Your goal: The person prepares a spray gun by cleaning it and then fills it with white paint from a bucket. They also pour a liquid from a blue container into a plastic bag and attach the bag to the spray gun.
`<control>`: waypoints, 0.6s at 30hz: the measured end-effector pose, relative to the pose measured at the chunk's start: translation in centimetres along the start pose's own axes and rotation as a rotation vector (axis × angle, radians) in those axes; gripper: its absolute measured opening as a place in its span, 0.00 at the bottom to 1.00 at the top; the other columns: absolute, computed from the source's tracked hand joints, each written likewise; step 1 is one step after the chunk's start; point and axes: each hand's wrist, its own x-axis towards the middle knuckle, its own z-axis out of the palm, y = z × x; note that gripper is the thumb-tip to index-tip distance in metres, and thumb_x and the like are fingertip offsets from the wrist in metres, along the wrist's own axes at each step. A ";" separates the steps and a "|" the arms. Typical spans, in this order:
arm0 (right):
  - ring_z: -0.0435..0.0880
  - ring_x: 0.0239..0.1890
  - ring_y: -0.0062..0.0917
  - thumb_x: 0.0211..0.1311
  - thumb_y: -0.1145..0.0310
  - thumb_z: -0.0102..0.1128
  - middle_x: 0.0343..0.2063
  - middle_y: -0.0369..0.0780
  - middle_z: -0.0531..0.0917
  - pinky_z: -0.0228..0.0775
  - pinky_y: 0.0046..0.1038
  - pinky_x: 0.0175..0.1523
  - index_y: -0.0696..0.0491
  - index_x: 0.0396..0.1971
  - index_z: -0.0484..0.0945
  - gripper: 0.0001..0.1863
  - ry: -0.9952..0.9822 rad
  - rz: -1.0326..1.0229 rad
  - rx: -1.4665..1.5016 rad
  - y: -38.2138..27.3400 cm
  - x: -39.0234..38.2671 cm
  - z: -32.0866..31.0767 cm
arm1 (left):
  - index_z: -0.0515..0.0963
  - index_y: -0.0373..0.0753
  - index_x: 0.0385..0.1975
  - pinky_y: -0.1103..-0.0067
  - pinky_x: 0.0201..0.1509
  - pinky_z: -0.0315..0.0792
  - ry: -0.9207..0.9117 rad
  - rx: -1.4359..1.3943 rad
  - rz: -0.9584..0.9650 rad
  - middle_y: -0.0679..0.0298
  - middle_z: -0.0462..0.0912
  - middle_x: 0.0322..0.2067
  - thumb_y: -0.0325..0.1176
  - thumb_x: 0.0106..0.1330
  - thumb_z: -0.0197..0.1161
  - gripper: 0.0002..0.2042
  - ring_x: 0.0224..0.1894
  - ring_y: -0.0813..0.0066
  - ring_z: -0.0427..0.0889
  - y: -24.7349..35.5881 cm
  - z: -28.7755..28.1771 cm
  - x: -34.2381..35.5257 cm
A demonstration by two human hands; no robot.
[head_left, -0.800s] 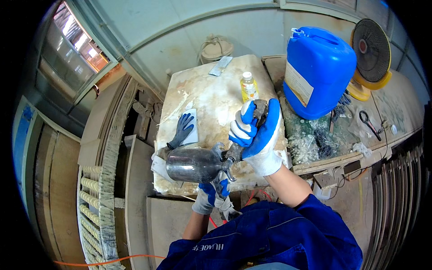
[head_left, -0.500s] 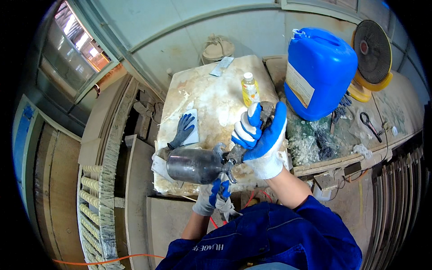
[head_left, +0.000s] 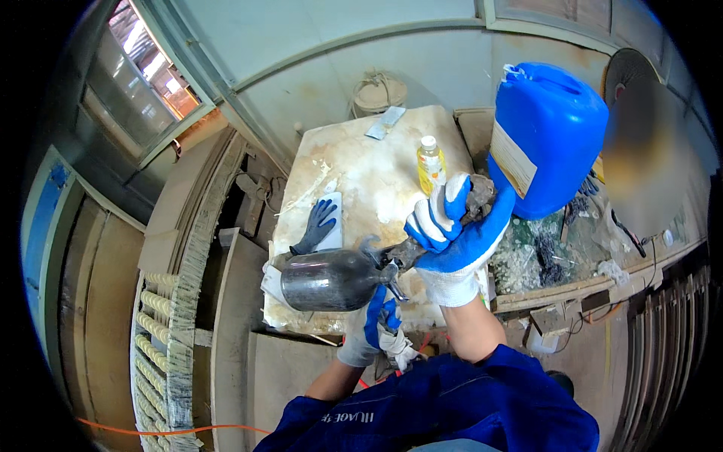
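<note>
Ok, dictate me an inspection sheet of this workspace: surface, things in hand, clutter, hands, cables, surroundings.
Surface: stained pale table, with a littered bench on its right.
Things in hand: spray gun, its dark cup lying sideways.
Clutter: yellow bottle upright; grey-and-blue glove; light-blue packet; big blue jerrycan on the bench.
Right hand: gloved, closed around the spray gun.
Left hand: gloved, closed on the spray gun below the cup, partly hidden.
Cables: orange line at lower left; a little of a red line shows below the left hand.
Surroundings: pale wall; bucket behind the table; fan mostly blurred.
</note>
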 end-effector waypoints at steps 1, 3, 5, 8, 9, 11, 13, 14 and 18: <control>0.55 0.11 0.18 0.62 0.31 0.31 0.10 0.32 0.59 0.45 0.22 0.18 0.49 0.19 0.63 0.34 -0.012 0.005 0.017 0.0 0.1 0.1 | 0.70 0.41 0.43 0.83 0.26 0.67 -0.053 -0.566 -0.395 0.71 0.70 0.24 0.39 0.71 0.51 0.10 0.25 0.80 0.71 0.4 -0.1 0.7; 0.55 0.11 0.18 0.62 0.31 0.31 0.10 0.31 0.59 0.45 0.22 0.18 0.49 0.20 0.63 0.34 -0.028 0.012 0.038 0.1 0.4 0.1 | 0.70 0.41 0.38 0.82 0.27 0.66 0.147 -1.109 -0.831 0.72 0.67 0.22 0.40 0.72 0.49 0.09 0.23 0.78 0.70 0.9 -0.1 1.5; 0.55 0.11 0.18 0.61 0.30 0.32 0.10 0.31 0.59 0.44 0.22 0.17 0.49 0.19 0.63 0.34 -0.043 -0.004 0.006 0.3 0.6 -0.4 | 0.69 0.44 0.34 0.82 0.25 0.64 0.155 -1.113 -0.854 0.72 0.65 0.20 0.42 0.72 0.48 0.10 0.22 0.80 0.68 1.7 0.4 2.0; 0.54 0.10 0.17 0.60 0.29 0.33 0.10 0.31 0.58 0.43 0.21 0.17 0.49 0.19 0.63 0.34 0.007 -0.009 0.052 0.3 0.7 -0.7 | 0.69 0.48 0.38 0.83 0.24 0.65 0.156 -1.200 -0.855 0.74 0.66 0.22 0.45 0.72 0.49 0.09 0.22 0.82 0.68 1.1 1.1 1.6; 0.54 0.09 0.17 0.61 0.30 0.34 0.09 0.30 0.58 0.43 0.21 0.16 0.48 0.19 0.64 0.33 -0.011 -0.020 0.015 0.4 0.8 -0.8 | 0.69 0.49 0.40 0.83 0.24 0.66 0.138 -1.191 -0.820 0.74 0.69 0.23 0.46 0.71 0.48 0.10 0.22 0.82 0.69 0.8 1.2 1.2; 0.55 0.08 0.17 0.61 0.32 0.36 0.07 0.28 0.57 0.43 0.21 0.15 0.47 0.19 0.65 0.31 -0.048 -0.040 -0.057 0.6 1.0 -0.9 | 0.69 0.49 0.41 0.84 0.24 0.66 0.171 -1.198 -0.856 0.74 0.68 0.23 0.46 0.71 0.49 0.10 0.22 0.83 0.69 1.3 1.1 1.4; 0.54 0.08 0.17 0.61 0.32 0.36 0.08 0.28 0.57 0.43 0.21 0.15 0.47 0.19 0.65 0.31 0.097 -0.036 0.000 0.7 0.6 -0.7 | 0.69 0.49 0.41 0.85 0.25 0.67 0.206 -1.113 -0.855 0.74 0.68 0.23 0.46 0.71 0.49 0.10 0.23 0.83 0.70 2.1 1.4 1.7; 0.54 0.08 0.17 0.61 0.31 0.36 0.08 0.28 0.57 0.43 0.21 0.15 0.47 0.19 0.66 0.32 0.170 -0.033 0.029 0.8 0.5 -0.6 | 0.70 0.48 0.40 0.85 0.25 0.67 0.215 -1.111 -0.861 0.74 0.69 0.23 0.46 0.71 0.50 0.10 0.23 0.83 0.71 2.1 1.3 1.9; 0.55 0.10 0.16 0.64 0.35 0.38 0.09 0.31 0.60 0.44 0.20 0.16 0.48 0.22 0.68 0.30 0.222 -0.121 -0.173 2.8 1.8 -4.4 | 0.73 0.43 0.39 0.86 0.25 0.65 0.209 -0.924 -0.817 0.73 0.70 0.21 0.40 0.69 0.54 0.08 0.24 0.84 0.72 -1.4 0.8 1.9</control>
